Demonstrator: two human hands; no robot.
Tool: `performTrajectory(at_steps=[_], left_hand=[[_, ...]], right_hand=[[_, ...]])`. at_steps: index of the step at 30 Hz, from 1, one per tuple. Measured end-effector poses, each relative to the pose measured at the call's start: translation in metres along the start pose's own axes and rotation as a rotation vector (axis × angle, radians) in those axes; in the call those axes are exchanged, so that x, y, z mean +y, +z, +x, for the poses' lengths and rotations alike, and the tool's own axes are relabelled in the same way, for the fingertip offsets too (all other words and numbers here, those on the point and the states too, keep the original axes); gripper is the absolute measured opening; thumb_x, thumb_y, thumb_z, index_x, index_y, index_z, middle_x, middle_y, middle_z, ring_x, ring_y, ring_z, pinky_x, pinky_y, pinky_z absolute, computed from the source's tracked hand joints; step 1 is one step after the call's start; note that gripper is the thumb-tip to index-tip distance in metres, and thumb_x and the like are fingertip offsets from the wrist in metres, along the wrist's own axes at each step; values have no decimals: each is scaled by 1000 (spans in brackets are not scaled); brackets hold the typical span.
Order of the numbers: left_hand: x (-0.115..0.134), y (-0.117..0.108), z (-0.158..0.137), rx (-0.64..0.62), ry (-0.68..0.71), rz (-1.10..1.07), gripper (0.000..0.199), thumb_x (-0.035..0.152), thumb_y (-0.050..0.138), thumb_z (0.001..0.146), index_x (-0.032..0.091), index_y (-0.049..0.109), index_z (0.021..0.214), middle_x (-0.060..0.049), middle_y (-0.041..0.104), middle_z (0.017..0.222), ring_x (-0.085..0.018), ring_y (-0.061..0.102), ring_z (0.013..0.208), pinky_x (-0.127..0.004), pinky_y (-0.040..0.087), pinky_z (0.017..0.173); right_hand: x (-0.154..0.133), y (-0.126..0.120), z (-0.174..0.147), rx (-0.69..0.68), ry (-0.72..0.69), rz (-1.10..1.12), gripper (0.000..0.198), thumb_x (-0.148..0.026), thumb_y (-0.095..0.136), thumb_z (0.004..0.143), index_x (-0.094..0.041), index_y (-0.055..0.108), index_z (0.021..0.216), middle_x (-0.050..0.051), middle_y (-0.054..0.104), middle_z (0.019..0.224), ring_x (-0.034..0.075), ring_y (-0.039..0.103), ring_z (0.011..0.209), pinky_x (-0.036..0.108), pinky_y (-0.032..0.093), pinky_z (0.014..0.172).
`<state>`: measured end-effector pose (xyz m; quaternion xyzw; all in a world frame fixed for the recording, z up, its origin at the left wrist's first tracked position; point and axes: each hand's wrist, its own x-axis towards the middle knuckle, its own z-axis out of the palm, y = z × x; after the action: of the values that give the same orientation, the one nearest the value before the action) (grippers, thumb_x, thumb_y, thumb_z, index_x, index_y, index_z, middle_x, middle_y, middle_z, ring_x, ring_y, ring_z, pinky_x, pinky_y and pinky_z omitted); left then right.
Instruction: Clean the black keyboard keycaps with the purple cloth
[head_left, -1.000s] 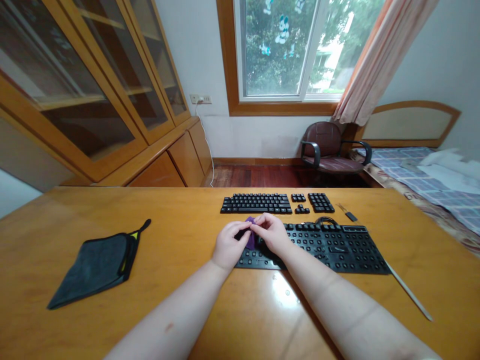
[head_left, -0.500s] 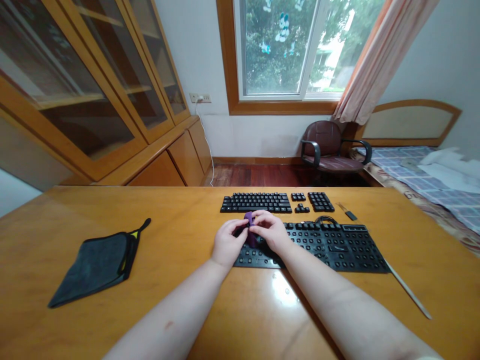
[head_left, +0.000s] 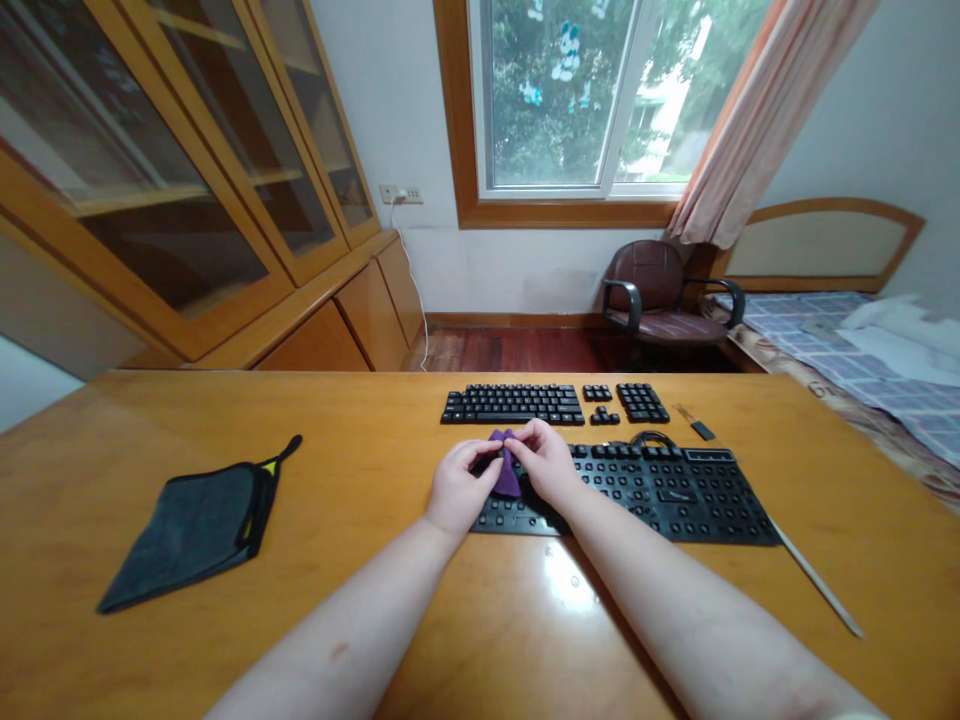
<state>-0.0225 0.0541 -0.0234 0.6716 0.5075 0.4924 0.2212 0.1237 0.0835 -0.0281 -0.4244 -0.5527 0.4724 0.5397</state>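
Note:
Between my two hands is a small purple cloth (head_left: 506, 478), pinched at its top with its lower part hanging down. My left hand (head_left: 459, 485) grips it from the left with thumb and fingers. My right hand (head_left: 546, 462) pinches it from the right. Both are over the left part of a black keyboard base (head_left: 645, 495) whose keycaps are mostly off, leaving rows of bare key posts. Behind the hands, the removed black keycaps (head_left: 517, 404) are set out in keyboard order on the desk. My hands hide part of the base's left side.
A folded dark grey cloth (head_left: 184, 535) with a black loop lies on the desk (head_left: 337, 430) at left. Right of the base are a thin pale stick (head_left: 817, 580) and a small keycap puller-like tool (head_left: 701, 429). A coiled cable (head_left: 652, 438) rests behind the base.
The purple cloth has spread out between my fingers and more of it shows hanging below them. My hands have shifted only slightly.

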Motion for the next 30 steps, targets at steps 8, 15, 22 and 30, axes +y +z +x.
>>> performTrajectory(at_steps=[8, 15, 22, 30], left_hand=[[1, -4, 3, 29, 61, -2, 20, 22, 58, 79, 22, 67, 97, -5, 65, 95, -17, 60, 90, -34, 51, 84], [-3, -1, 3, -6, 16, -84, 26, 26, 63, 75, 22, 66, 101, -6, 64, 98, -18, 61, 93, -35, 52, 86], [-8, -13, 12, 78, -20, -33, 26, 28, 58, 77, 19, 65, 100, -7, 66, 99, -18, 63, 89, -34, 52, 84], [-19, -33, 25, -281, 214, 340, 25, 24, 48, 84, 22, 68, 99, -6, 70, 92, -20, 62, 88, -38, 49, 83]], right_hand=[[-2, 2, 0, -2, 26, 110, 28, -40, 69, 67, -22, 48, 70, -3, 53, 63, 13, 51, 57, 26, 43, 55], [-8, 3, -4, -29, 17, 66, 23, -35, 69, 67, -21, 50, 70, -3, 52, 63, 12, 50, 58, 26, 43, 57], [-12, -4, -5, 91, 5, 213, 23, -30, 67, 67, -21, 45, 66, -4, 51, 60, 11, 48, 52, 23, 41, 51], [-10, -13, 0, 119, 4, 407, 18, -19, 54, 66, -22, 37, 65, -6, 43, 57, 10, 39, 49, 23, 35, 50]])
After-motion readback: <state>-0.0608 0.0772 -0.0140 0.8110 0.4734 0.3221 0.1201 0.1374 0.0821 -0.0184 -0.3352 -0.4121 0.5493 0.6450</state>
